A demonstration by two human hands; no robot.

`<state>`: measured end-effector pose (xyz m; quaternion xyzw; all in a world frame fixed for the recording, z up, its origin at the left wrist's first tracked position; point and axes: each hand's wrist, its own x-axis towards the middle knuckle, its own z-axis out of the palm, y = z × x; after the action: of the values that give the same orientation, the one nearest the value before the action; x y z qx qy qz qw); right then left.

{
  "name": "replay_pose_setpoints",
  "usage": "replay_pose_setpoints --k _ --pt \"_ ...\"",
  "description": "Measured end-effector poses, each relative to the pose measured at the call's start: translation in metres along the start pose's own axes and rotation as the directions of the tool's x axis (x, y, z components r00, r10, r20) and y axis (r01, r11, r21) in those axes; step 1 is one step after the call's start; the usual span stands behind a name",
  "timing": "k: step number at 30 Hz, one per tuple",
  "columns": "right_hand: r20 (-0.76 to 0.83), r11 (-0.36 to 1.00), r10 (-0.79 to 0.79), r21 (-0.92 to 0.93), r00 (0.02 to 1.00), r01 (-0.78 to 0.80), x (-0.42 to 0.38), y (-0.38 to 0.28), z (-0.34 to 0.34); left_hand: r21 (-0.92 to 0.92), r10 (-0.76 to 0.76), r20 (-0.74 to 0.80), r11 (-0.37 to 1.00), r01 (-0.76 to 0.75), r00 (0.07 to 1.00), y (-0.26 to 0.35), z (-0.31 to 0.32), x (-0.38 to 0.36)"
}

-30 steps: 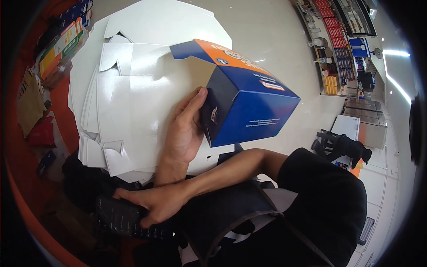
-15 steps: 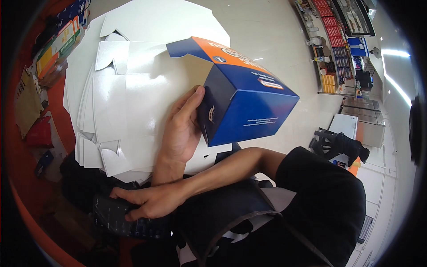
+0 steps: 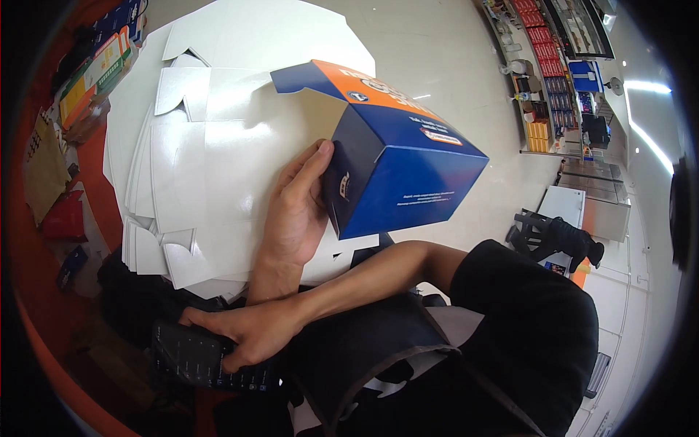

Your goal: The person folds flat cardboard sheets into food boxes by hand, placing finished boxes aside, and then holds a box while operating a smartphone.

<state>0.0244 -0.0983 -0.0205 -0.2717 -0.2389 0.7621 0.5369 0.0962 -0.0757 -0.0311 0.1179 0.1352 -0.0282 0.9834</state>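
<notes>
My left hand (image 3: 298, 204) holds an assembled blue and orange cardboard box (image 3: 411, 175) with white printing, gripping it at its open side with the thumb on the outer edge. An end flap of the box sticks out toward the upper left. Crossing over my left forearm, my right arm reaches to a dark smartphone (image 3: 188, 353) with a lit screen. My right hand (image 3: 255, 331) grips the phone, its thumb over the screen and its other fingers along the far edge, partly hidden. Beneath my left hand lies a stack of flat white die-cut carton sheets (image 3: 196, 167).
Printed packs (image 3: 98, 80) and a brown paper packet (image 3: 47, 167) lie on an orange surface at left. Shelves with boxed goods (image 3: 542, 65) stand at the upper right. A dark chair (image 3: 553, 237) stands by a white cabinet at right.
My right thumb has shifted slightly to the right across the phone's screen. My left hand and the box have barely moved.
</notes>
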Motion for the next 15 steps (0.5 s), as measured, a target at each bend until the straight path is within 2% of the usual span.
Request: replay_pose_setpoints --k 3,5,15 --pt "0.007 0.999 -0.016 0.036 1.000 0.016 0.002 0.003 0.001 0.004 0.010 0.005 1.000 -0.010 1.000 0.000 0.001 0.000" --pt "-0.054 0.999 0.047 0.020 0.997 -0.046 -0.001 -0.009 0.003 0.006 0.016 0.013 1.000 -0.016 1.000 0.000 0.002 -0.001" --pt "-0.116 0.995 0.092 -0.033 0.989 -0.096 0.001 -0.005 0.003 0.012 0.013 -0.020 1.000 -0.012 1.000 0.000 0.002 -0.001"
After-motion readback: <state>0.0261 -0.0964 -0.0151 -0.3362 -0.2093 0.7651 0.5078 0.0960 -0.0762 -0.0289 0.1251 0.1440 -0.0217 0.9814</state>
